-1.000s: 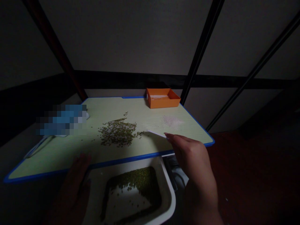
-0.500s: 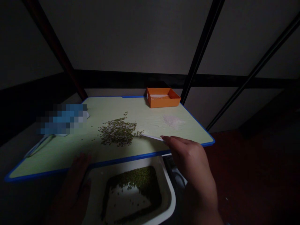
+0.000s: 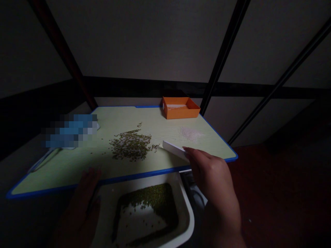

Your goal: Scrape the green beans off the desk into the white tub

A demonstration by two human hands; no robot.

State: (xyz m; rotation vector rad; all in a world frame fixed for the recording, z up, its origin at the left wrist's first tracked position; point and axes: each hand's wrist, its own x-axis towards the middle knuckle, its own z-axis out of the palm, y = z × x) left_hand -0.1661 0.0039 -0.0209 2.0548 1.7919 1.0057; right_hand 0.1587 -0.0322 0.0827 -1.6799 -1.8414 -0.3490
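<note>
Card [image 3: 172,148], centre: likely light, stiff; hold near end | right hand [image 3: 213,168] grip pinched on it | left hand [image 3: 84,198] by bench [image 3: 62,174], grip unclear

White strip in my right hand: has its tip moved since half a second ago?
Yes, to the right. The white strip's tip was left of the orange tray; now it lines up roughly with the tray's left edge.
</note>
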